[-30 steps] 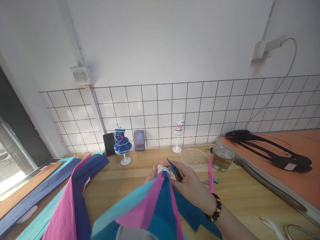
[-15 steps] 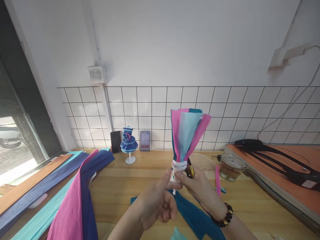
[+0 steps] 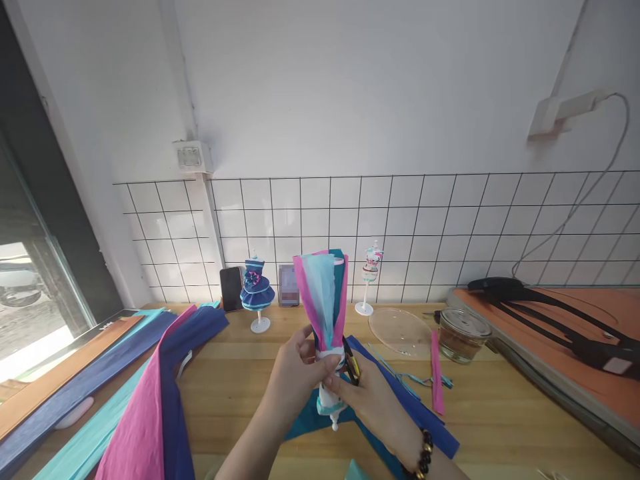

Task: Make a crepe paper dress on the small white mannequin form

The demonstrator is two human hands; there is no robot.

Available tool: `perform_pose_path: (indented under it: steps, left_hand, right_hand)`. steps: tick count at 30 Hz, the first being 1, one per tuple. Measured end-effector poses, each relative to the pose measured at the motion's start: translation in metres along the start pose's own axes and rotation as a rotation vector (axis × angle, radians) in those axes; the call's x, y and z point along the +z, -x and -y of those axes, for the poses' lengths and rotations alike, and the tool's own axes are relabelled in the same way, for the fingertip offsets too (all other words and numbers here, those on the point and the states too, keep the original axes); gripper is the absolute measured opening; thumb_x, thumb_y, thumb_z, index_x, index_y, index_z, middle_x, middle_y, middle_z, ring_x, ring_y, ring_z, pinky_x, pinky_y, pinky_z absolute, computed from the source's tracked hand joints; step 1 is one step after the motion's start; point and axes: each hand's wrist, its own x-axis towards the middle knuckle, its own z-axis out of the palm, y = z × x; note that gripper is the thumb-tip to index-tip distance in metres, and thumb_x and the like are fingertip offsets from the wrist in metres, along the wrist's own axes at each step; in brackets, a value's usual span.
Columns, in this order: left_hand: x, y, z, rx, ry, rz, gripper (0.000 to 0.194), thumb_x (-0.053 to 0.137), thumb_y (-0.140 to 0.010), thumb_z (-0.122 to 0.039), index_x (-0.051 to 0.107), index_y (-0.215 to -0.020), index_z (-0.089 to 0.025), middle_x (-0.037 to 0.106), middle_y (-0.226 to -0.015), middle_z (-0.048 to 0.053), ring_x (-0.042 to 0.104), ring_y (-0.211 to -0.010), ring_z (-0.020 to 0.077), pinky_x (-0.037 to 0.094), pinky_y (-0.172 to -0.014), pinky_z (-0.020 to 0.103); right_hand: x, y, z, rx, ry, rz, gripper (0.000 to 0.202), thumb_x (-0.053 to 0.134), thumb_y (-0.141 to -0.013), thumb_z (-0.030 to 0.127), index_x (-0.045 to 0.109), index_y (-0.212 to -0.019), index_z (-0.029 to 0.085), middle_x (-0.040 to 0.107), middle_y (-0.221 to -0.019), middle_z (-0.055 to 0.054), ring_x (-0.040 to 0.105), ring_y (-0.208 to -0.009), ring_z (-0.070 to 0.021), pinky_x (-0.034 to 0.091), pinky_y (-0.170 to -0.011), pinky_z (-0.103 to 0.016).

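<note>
A small white dress form (image 3: 327, 400) is held upside down above the table, its neck knob pointing downward. Pink, light blue and teal crepe paper strips (image 3: 320, 293) fan upward from its waist. My left hand (image 3: 296, 370) is closed around the waist, thumb across the white band. On the other side, my right hand (image 3: 370, 397) pinches the form and also keeps a black-and-yellow handled tool (image 3: 353, 365) in its grip; the tool's working end is hidden. Beneath both hands lies teal crepe paper (image 3: 307, 423), with a dark blue strip (image 3: 415, 403) to the right.
A dress form in a blue ruffled dress (image 3: 257, 293), another white form (image 3: 371, 267), and a phone (image 3: 231, 289) stand near the tiled wall. Crepe strips (image 3: 135, 413) cover the left side. A clear disc (image 3: 400, 330), pink strip (image 3: 437, 377) and glass jar (image 3: 464, 333) lie right.
The held form has moved left and lower, and its paper fan has turned. My left hand, earlier with fingers loosely curled below, now wraps the waist. The second white form has come into view.
</note>
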Motion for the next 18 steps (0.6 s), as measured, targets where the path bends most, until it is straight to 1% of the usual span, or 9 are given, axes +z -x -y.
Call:
perform_pose_path:
  steps: [5,7,9,10,11,13,15,17,18]
  left_hand:
    - [-0.005,-0.002,-0.003,0.072,-0.033,0.009,0.04,0.072,-0.066,-0.027,0.057,-0.101,-0.015,0.07,-0.091,0.009,0.065,-0.087,0.0254,0.049,-0.081,0.038]
    - [-0.006,-0.004,-0.002,0.131,-0.086,-0.035,0.034,0.071,-0.067,-0.028,0.06,-0.097,-0.016,0.071,-0.093,0.009,0.064,-0.091,0.0263,0.048,-0.082,0.037]
    - [-0.008,-0.005,-0.002,0.182,-0.181,-0.118,0.027,0.069,-0.068,-0.031,0.062,-0.09,-0.018,0.072,-0.09,0.008,0.063,-0.091,0.0265,0.048,-0.079,0.036]
    - [-0.008,-0.005,-0.002,0.195,-0.246,-0.172,0.025,0.068,-0.068,-0.033,0.063,-0.087,-0.019,0.072,-0.087,0.007,0.063,-0.088,0.0264,0.048,-0.077,0.036]
    - [-0.009,-0.005,-0.003,0.205,-0.317,-0.231,0.023,0.067,-0.068,-0.035,0.064,-0.085,-0.02,0.071,-0.082,0.005,0.063,-0.084,0.0261,0.048,-0.074,0.035]
    - [-0.011,-0.004,-0.006,0.22,-0.451,-0.34,0.021,0.066,-0.069,-0.036,0.065,-0.083,-0.021,0.069,-0.076,0.003,0.062,-0.08,0.0249,0.047,-0.073,0.034]
    - [-0.013,-0.003,-0.009,0.232,-0.525,-0.429,0.019,0.064,-0.07,-0.036,0.066,-0.084,-0.022,0.068,-0.076,0.002,0.061,-0.079,0.0239,0.045,-0.073,0.032]
    - [-0.015,-0.002,-0.013,0.228,-0.546,-0.483,0.019,0.064,-0.071,-0.036,0.066,-0.085,-0.023,0.068,-0.078,0.002,0.061,-0.079,0.0234,0.044,-0.072,0.031]
    - [-0.016,-0.002,-0.014,0.219,-0.55,-0.497,0.02,0.063,-0.071,-0.037,0.067,-0.086,-0.024,0.068,-0.079,0.002,0.06,-0.079,0.0236,0.044,-0.071,0.031]
  right_hand:
    - [-0.002,0.001,0.004,0.056,0.157,-0.057,0.034,0.067,-0.07,0.04,0.065,-0.094,0.016,0.069,-0.085,-0.005,0.063,-0.077,-0.0232,0.05,-0.063,-0.03]
    - [-0.006,0.001,0.006,0.073,0.152,-0.093,0.038,0.066,-0.071,0.04,0.063,-0.101,0.016,0.069,-0.096,-0.007,0.064,-0.084,-0.0251,0.051,-0.069,-0.033]
    - [-0.011,0.001,0.009,0.068,0.117,-0.157,0.046,0.066,-0.071,0.043,0.061,-0.107,0.016,0.066,-0.108,-0.009,0.06,-0.1,-0.0279,0.049,-0.08,-0.036]
    - [-0.014,0.0,0.011,0.066,0.098,-0.188,0.049,0.067,-0.071,0.045,0.06,-0.109,0.016,0.065,-0.108,-0.01,0.058,-0.103,-0.0285,0.048,-0.082,-0.037]
    - [-0.016,0.0,0.014,0.066,0.082,-0.212,0.05,0.066,-0.071,0.048,0.06,-0.109,0.016,0.067,-0.103,-0.009,0.059,-0.1,-0.0283,0.049,-0.079,-0.036]
    - [-0.022,0.001,0.024,0.092,0.057,-0.23,0.048,0.06,-0.074,0.055,0.063,-0.103,0.016,0.067,-0.08,-0.006,0.062,-0.073,-0.023,0.049,-0.059,-0.031]
    - [-0.028,0.003,0.034,0.113,0.015,-0.219,0.051,0.05,-0.078,0.061,0.064,-0.098,0.016,0.059,-0.062,-0.002,0.044,-0.044,-0.0118,0.036,-0.04,-0.025]
    - [-0.033,0.008,0.044,0.082,-0.033,-0.221,0.054,0.044,-0.081,0.063,0.06,-0.102,0.016,0.054,-0.06,0.0,0.024,-0.038,-0.0063,0.022,-0.036,-0.022]
    - [-0.035,0.011,0.048,0.058,-0.041,-0.237,0.055,0.044,-0.081,0.064,0.058,-0.104,0.016,0.052,-0.06,0.001,0.02,-0.039,-0.0056,0.02,-0.036,-0.022]
